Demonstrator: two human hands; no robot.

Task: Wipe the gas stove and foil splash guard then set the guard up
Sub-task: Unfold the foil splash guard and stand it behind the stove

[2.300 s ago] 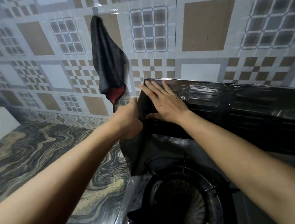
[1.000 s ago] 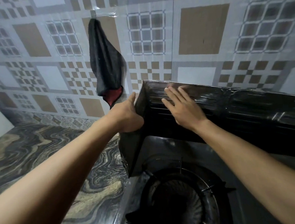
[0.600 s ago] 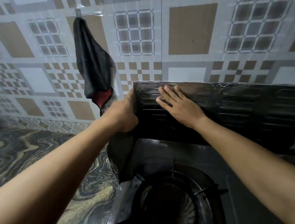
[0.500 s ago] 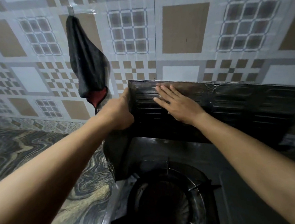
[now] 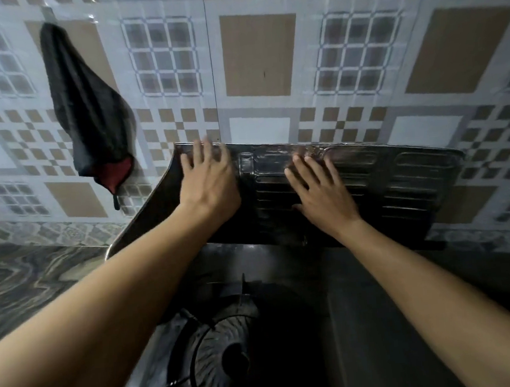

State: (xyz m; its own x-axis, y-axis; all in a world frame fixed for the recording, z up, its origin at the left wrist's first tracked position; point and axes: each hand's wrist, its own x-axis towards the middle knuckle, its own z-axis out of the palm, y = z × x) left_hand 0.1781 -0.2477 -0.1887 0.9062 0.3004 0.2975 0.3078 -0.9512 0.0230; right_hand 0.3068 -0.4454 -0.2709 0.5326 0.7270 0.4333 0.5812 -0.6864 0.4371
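The dark foil splash guard (image 5: pixel 399 182) stands upright behind the gas stove (image 5: pixel 332 294), against the tiled wall. Its left wing (image 5: pixel 154 213) angles forward along the stove's left side. My left hand (image 5: pixel 208 181) lies flat with fingers spread on the guard's inner face near the left corner fold. My right hand (image 5: pixel 321 194) presses flat on the back panel, fingers apart, a little right of the left hand. Neither hand holds anything. The left burner (image 5: pixel 227 357) sits below my arms.
A black cloth with a red patch (image 5: pixel 89 114) hangs from a hook on the patterned wall, left of the guard. A marbled countertop (image 5: pixel 26 287) stretches left of the stove. The stove's right side is dark and hard to read.
My left hand has left the guard's left edge and now lies flat on its inner face. My right hand slid right along the back panel. The view shifted right.
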